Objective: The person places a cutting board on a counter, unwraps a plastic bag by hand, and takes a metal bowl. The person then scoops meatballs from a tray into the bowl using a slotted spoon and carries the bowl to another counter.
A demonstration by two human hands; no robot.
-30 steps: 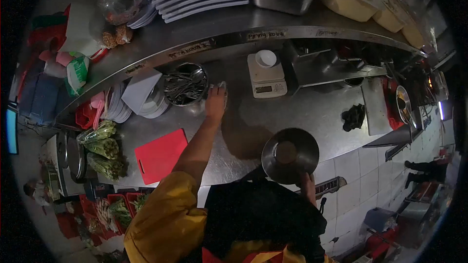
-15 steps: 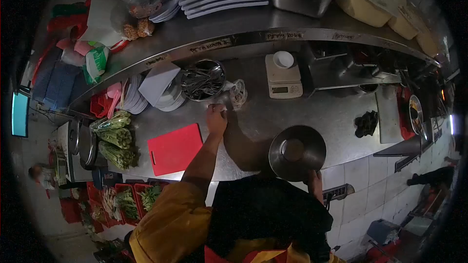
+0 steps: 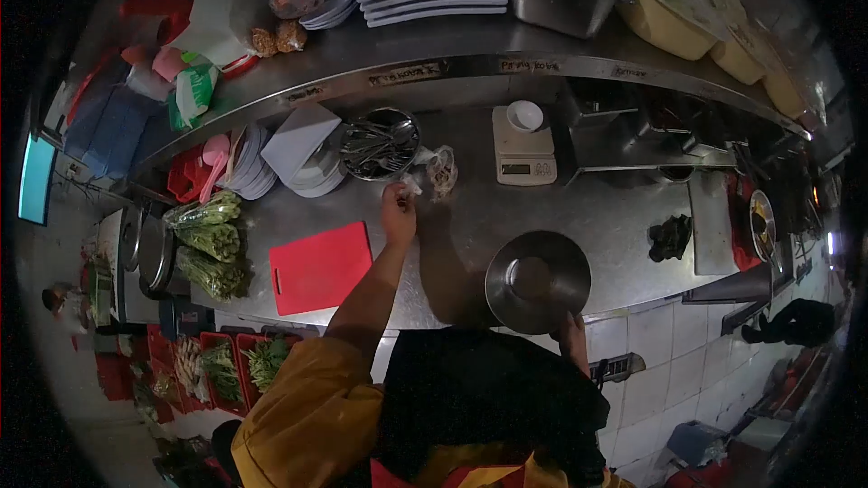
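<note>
Your left hand (image 3: 398, 214) pinched a clear plastic scrap (image 3: 411, 185), too small to make out fully; a plastic bag (image 3: 441, 173) lay just right of it. Your right hand (image 3: 570, 337) gripped a metal bowl (image 3: 539, 280) by its near edge, fingers partly hidden.

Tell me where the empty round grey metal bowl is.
In the head view, the bowl is right of centre, at the front of the steel counter, held in the right hand.
</note>
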